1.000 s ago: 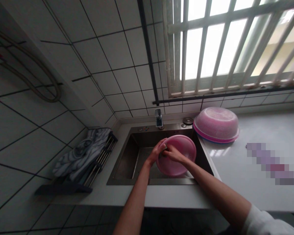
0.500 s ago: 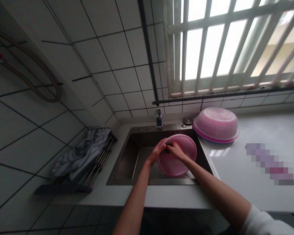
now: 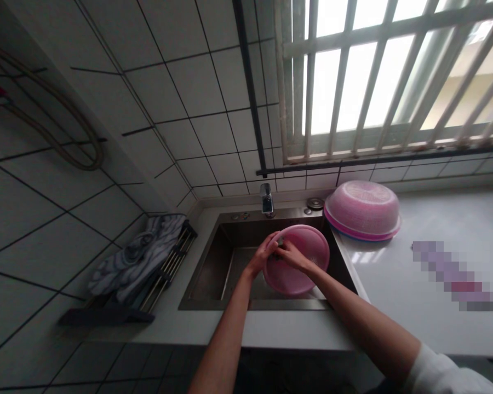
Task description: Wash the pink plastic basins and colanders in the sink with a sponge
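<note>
A pink plastic basin [image 3: 291, 282] sits tilted inside the steel sink [image 3: 213, 284], its open side toward me. At its left rim, my left hand [image 3: 263, 256] is closed around the edge. My right hand [image 3: 291, 255] reaches into the basin, fingers bent against the inner wall close to the left hand. Pressed under those fingers is a small dark green, pad-like thing [image 3: 280, 241], mostly covered; its exact kind is unclear.
Behind the sink stands a faucet [image 3: 266, 198], with a round drain cover [image 3: 315, 203] nearby. An upturned pink colander [image 3: 361, 205] rests on the right counter [image 3: 394, 312], beside a pixelated patch. To the left, a striped cloth [image 3: 143, 249] lies over a metal rack [image 3: 175, 257].
My right hand has shifted slightly down and left along the basin's inner wall, showing more of the green thing. The left hand keeps its hold on the rim.
</note>
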A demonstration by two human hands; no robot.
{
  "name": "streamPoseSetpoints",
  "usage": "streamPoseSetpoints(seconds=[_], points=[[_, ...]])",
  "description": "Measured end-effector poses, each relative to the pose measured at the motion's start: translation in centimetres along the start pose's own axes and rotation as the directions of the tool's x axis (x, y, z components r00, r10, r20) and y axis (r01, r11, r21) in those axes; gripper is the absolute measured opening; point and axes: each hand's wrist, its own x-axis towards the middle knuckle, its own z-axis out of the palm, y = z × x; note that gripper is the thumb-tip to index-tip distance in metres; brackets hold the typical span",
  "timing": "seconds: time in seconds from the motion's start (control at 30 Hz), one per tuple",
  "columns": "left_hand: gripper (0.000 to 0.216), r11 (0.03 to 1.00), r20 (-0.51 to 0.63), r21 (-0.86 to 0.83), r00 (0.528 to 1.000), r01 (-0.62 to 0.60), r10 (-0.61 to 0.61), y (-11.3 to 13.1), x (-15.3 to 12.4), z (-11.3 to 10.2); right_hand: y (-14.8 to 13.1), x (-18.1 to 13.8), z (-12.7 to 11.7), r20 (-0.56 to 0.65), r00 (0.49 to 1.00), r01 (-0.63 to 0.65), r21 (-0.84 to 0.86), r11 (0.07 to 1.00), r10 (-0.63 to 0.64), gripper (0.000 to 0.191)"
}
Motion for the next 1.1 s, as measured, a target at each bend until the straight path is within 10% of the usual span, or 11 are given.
streamPoseSetpoints(seconds=[0.1, 0.27, 0.47, 0.67, 0.87, 1.1], points=[[0.06, 1.0, 0.003, 0.011, 1.0, 0.0, 0.0, -0.25, 0.02, -0.16, -0.08, -0.28, 0.46, 0.142, 0.99, 0.0, -0.01, 1.0, 0.001, 0.018], [0.061, 1.0, 0.008, -0.001, 1.0, 0.011, -0.011, -0.36, 0.1, -0.02, -0.27, 0.22, -0.24, -0.131, 0.991, 0.016, 0.017, 1.0, -0.014, 0.024], [0.061, 1.0, -0.01, -0.016, 1.0, 0.013, -0.013, -0.21, 0.11, -0.06, -0.11, -0.15, 0.21, 0.094, 0.995, -0.023, -0.005, 1.0, 0.023, 0.019], [0.061, 1.0, 0.019, -0.024, 1.0, 0.01, -0.009, 0.06, 0.08, 0.14, -0.19, 0.2, -0.44, -0.122, 0.992, 0.016, 0.043, 0.999, -0.01, 0.023], [0.06, 1.0, 0.007, -0.023, 1.0, -0.002, 0.003, -0.04, 0.02, -0.04, -0.03, -0.03, -0.05, 0.088, 0.996, -0.024, 0.025, 0.999, 0.021, 0.025], [0.063, 0.999, 0.007, -0.033, 1.0, 0.021, -0.021, 0.06, 0.06, 0.11, -0.33, 0.16, -0.24, -0.063, 0.998, 0.011, 0.064, 0.998, -0.007, 0.024]])
